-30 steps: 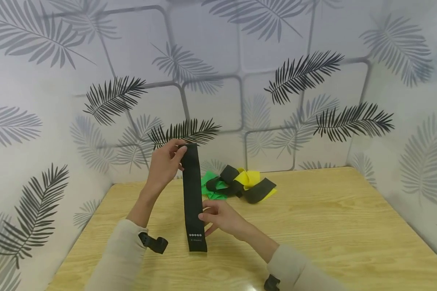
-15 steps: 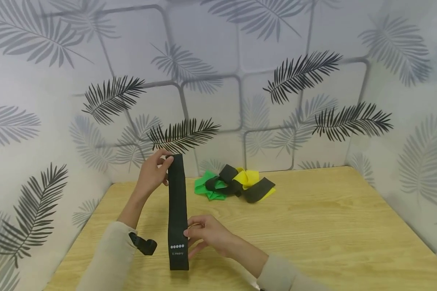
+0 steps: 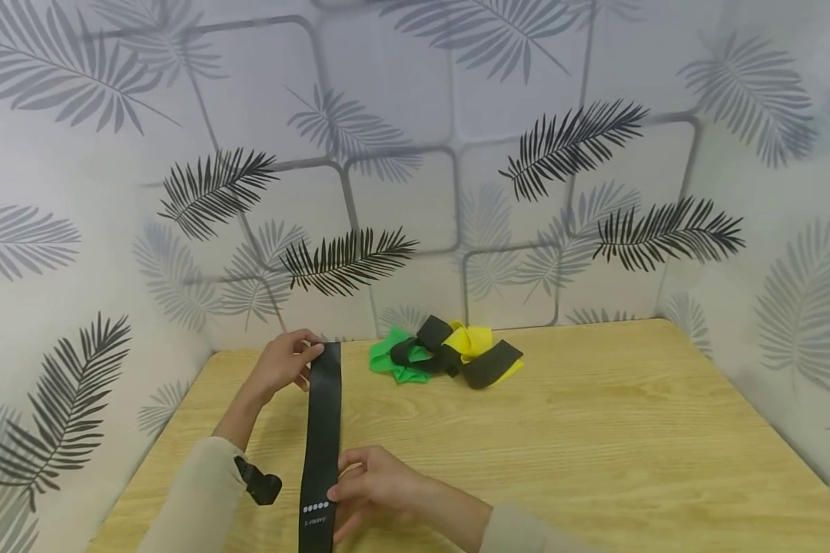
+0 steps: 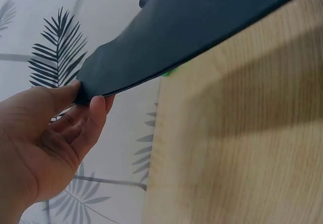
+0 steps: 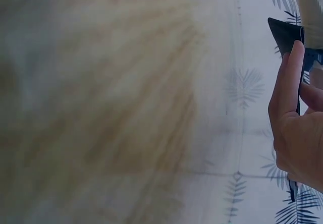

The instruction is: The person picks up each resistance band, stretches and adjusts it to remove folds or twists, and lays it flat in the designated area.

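A flat black resistance band (image 3: pixel 323 430), printed with white dots and "X-Heavy", stretches lengthwise between both hands over the left part of the table. My left hand (image 3: pixel 285 362) pinches its far end between thumb and fingers. In the left wrist view, the band (image 4: pixel 166 32) runs from the fingertips of that hand (image 4: pixel 55 128) above the wood. My right hand (image 3: pixel 380 485) pinches the band's right edge close to the printed dots. The right wrist view shows the right hand (image 5: pixel 298 118) with the band between thumb and fingers. The band's near end leaves the head view at the bottom.
Toward the back of the wooden table (image 3: pixel 595 430) lies a loose pile of bands: a green band (image 3: pixel 387 361), black bands (image 3: pixel 436 332) and a yellow band (image 3: pixel 476 338). A wall (image 3: pixel 401 200) with leaf prints stands behind the table.
Both hands have moved down and to the left with the black band, which has come lower toward the table. The green band, partly covered earlier, now shows fully. The pile has stayed put.
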`<state>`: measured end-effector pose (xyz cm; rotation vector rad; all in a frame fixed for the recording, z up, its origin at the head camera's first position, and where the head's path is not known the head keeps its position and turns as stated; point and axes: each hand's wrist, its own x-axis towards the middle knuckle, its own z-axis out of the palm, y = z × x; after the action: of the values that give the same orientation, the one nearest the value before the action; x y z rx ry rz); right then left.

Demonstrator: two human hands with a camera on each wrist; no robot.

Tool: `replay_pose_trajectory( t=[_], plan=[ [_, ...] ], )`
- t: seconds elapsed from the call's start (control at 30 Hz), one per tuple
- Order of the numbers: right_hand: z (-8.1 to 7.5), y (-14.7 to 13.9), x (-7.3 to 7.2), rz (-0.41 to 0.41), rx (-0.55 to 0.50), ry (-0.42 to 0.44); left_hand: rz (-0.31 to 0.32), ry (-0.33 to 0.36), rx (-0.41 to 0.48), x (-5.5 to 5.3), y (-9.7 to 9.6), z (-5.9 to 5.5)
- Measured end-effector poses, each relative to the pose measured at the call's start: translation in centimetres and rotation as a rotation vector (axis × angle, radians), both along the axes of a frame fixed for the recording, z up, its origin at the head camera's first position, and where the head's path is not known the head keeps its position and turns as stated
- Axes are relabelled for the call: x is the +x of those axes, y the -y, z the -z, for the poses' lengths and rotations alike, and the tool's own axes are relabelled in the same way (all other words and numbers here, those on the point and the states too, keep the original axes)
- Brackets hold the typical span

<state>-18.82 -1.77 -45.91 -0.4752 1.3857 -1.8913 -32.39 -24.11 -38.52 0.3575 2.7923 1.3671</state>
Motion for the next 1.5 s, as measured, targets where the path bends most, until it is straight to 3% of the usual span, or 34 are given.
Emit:
replay_pose_trajectory(
  t=[0.27, 0.5, 0.63, 1.0, 1.33, 1.5],
  plan=[
    [0.4, 1.6, 0.9, -0.018, 0.0, 0.059, 0.021, 0.055, 0.016, 0.3, 0.5, 1.4],
    [0.8, 2.8, 1.5, -0.013, 0.14, 0.109, 0.051, 0.107, -0.027, 0.6, 1.1, 3.1],
    [0.9, 3.3, 1.8, -0.018, 0.17, 0.128, 0.056, 0.137, -0.039, 1.0, 1.3, 3.8],
    [0.6, 4.1, 2.1, -0.01, 0.198, 0.187, 0.08, 0.169, -0.046, 1.4, 1.5, 4.9],
    [1.2, 5.4, 2.4, -0.025, 0.275, 0.122, 0.102, 0.106, -0.189, 1.4, 1.7, 5.4],
    [1.3, 5.9, 2.6, -0.033, 0.344, 0.023, 0.105, 0.072, -0.241, 1.4, 2.2, 5.6]
  ],
)
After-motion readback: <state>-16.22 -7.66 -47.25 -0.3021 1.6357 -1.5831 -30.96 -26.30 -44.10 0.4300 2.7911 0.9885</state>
